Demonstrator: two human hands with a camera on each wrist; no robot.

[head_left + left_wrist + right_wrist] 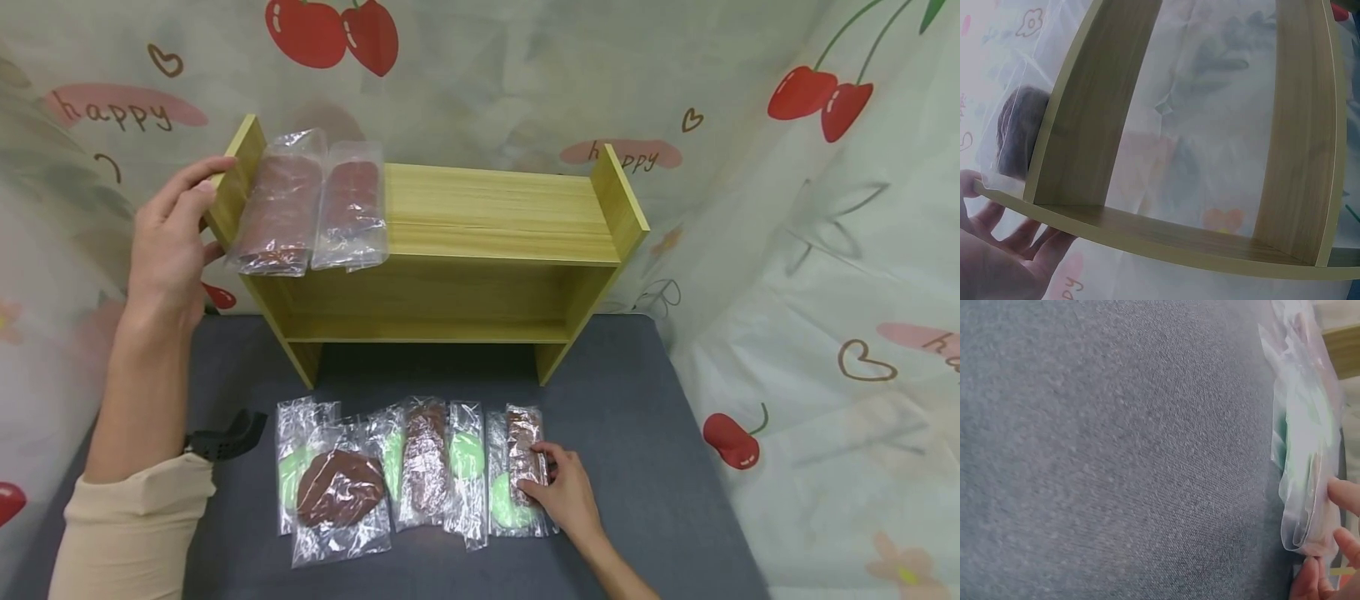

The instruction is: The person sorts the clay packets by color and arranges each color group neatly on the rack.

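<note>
Left hand (169, 229) gripping shelf (498, 208), brown packet (522, 437) pinched in right hand (567, 492)

I see mostly grey counter (1135, 450). Clear bags (1307, 419), tinged pale green, line the right side, and the right hand (1347, 547) pinches the nearest bag (1321, 525) near its end. Wood (1342, 351) shows at upper right.

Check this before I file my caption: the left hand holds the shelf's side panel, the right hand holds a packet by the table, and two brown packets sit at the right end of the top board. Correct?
Not quite: the two brown packets sit at the left end of the top board, as the head view shows. The rest stands.
</note>
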